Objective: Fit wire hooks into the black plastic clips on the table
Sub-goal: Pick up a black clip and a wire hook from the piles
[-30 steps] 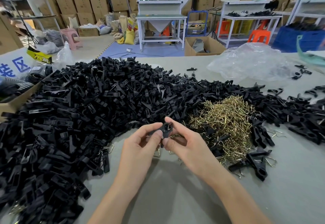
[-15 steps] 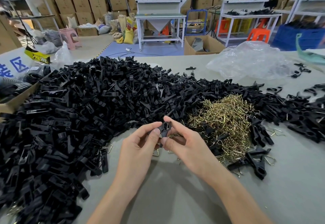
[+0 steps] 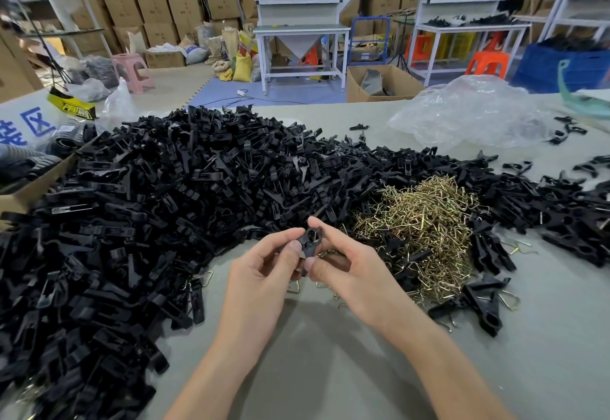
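Both hands raised above grey table [image 3: 330, 370]; left hand [image 3: 260, 274] and right hand [image 3: 350, 271] pinch one small black plastic clip [image 3: 310, 242] between fingertips; heap of brass-coloured wire hooks [image 3: 419, 231] lies just right of right hand, nearer it.

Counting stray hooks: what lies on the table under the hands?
A few wire hooks show on the table between the left hand and right hand, which pinch a clip. Anything directly beneath the palms is covered.
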